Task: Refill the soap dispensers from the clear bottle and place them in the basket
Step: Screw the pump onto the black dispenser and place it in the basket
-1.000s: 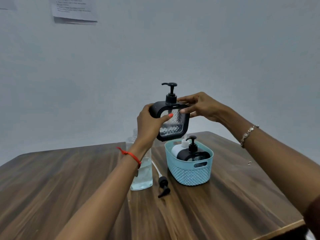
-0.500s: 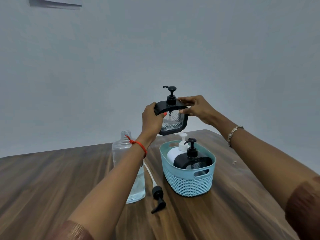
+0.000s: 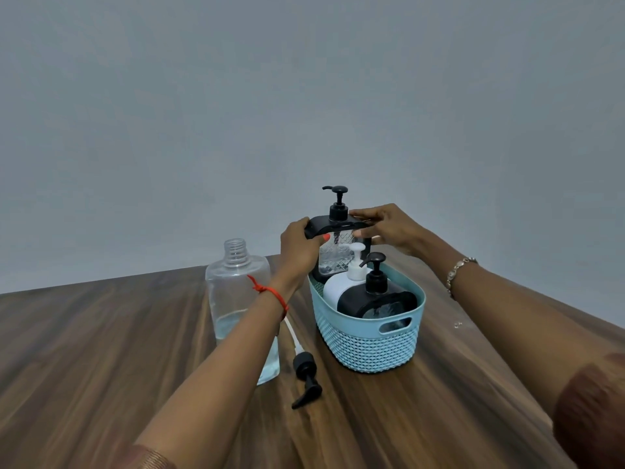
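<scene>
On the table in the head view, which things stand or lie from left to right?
Clear bottle → loose black pump → blue basket → small shiny bit. The held dispenser overlaps the basket, so I leave it out.

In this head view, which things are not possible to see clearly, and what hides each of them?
Head view:
Held dispenser: its base is behind the white dispenser and the basket wall, so whether it is set down is unclear.
Bottle: lower right side behind the left forearm.
Black dispenser: lower part hidden by the basket wall.
Speck on the table, right of the basket: too small to name.
</scene>
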The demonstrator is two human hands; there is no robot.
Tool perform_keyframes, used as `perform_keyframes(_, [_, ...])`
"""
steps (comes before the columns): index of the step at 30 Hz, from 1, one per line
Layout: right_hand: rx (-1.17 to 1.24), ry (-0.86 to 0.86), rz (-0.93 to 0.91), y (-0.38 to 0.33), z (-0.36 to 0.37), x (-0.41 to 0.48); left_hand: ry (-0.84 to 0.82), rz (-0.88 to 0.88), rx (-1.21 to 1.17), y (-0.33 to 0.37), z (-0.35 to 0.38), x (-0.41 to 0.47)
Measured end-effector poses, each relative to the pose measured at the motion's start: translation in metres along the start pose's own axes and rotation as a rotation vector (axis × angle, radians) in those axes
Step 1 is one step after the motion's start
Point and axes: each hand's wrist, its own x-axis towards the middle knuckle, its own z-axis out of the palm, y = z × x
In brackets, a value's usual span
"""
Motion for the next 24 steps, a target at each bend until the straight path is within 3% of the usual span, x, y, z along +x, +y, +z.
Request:
perform_keyframes(11, [-0.071,0.048,-0.006,0.016,0.001,-0.012,-0.067,-0.071,0.063,-0.014,0.009,-0.008])
perform_keyframes(16, [-0.268,0.105,-0.038,0.026,0.004,-0.019,-0.123,-0.108,0.129,-0.019,0.013,-0.014])
perform_keyframes(20, [-0.349,0.063,-0.038,0.032,0.004,-0.026,-0.161,-0.134,0.132,-0.024,0.013,-0.021])
perform_keyframes(24, [-0.44,-0.015,0.0,0.029,0.001,-0.027,-0.19,-0.099,0.293,-0.021,0.014,-0.018])
